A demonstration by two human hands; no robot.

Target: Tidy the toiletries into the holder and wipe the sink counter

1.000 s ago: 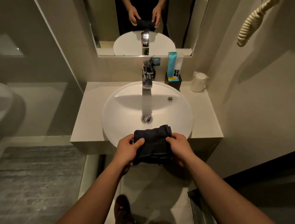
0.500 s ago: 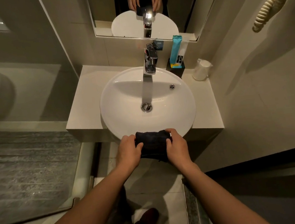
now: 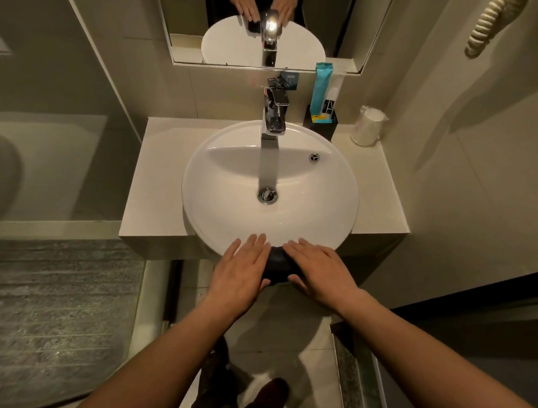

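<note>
One wide-angle view only, worn on the head: looks forward and steeply down, close over the front edge of the sink, with the back edge of the counter and the mirror toward the top.

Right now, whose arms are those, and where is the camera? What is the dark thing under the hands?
Those are a person's two bare arms. There is only one picture, taken by a camera worn on the person's head, so you look down just as they do. The left hand and right hand lie flat, fingers straight, pressing a dark cloth at the front edge of the round white sink. Nothing is gripped. Behind the sink stands the tap. On the pale counter, right of the tap, a black holder has a blue-green tube standing in it, and a small white kettle sits near the wall. The mirror above shows the same hands from the other side.
</note>
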